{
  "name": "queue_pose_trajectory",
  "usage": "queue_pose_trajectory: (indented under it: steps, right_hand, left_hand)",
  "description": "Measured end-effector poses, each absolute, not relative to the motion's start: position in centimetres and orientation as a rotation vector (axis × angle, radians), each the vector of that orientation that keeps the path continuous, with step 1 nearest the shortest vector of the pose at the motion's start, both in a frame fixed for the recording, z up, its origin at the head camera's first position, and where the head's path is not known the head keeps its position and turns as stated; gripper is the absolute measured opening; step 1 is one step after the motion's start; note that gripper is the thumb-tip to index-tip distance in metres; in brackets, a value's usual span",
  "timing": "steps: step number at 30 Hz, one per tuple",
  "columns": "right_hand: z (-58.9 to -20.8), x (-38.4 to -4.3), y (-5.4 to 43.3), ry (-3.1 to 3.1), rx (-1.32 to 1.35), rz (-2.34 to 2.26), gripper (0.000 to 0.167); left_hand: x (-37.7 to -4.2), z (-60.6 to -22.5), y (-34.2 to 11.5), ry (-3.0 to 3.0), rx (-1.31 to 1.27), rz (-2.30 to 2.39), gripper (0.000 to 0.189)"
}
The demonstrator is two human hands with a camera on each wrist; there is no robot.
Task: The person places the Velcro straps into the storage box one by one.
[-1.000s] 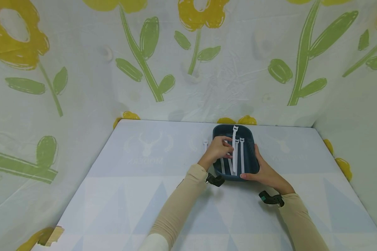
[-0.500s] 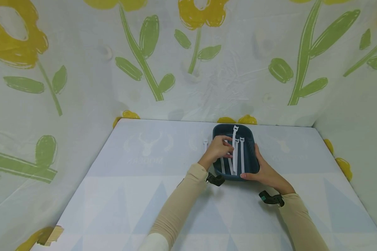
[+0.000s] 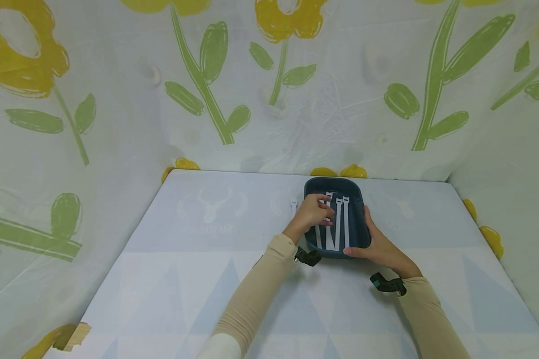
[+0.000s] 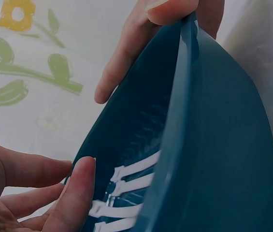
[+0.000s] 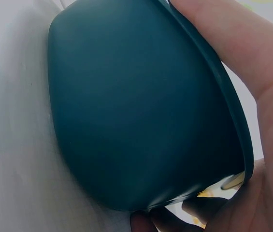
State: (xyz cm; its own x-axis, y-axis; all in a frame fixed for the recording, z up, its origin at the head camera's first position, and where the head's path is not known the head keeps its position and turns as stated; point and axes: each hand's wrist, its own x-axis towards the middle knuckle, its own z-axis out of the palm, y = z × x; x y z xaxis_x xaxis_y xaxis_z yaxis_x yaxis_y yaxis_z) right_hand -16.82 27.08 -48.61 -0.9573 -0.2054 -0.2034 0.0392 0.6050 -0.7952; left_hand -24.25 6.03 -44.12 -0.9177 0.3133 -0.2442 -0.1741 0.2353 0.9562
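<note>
A dark teal plastic basket stands near the far edge of the table. Several white strap-style cable ties with slotted heads lie side by side in it, their heads toward the far end. My left hand reaches over its left side; thumb and fingers are apart with nothing between them, above the ties. My right hand holds the near right corner, thumb on the front rim and fingers along the right wall. The right wrist view shows mostly the basket's outer wall.
One more white cable tie lies on the table just left of the basket, partly hidden by my left hand. A flower-print curtain hangs behind the table. A piece of tan tape sits at the left table edge.
The cable tie that stood raised beside my left fingers has dropped into the basket and lies left among the others. Both hands and the basket have stayed where they were.
</note>
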Motion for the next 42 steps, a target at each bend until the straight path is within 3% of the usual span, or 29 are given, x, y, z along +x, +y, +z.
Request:
queue_pose_trajectory:
  steps: [19, 42]
  right_hand:
    - [-48.4, -16.7, 27.2, 2.547, -0.125, -1.283, 0.138]
    - [-48.3, -16.5, 27.2, 2.568, -0.151, -1.253, 0.139]
  left_hand:
    - [-24.7, -42.7, 3.6, 2.117, 0.217, 1.795, 0.043]
    - [-24.2, -42.7, -4.6, 2.214, 0.106, 1.968, 0.035]
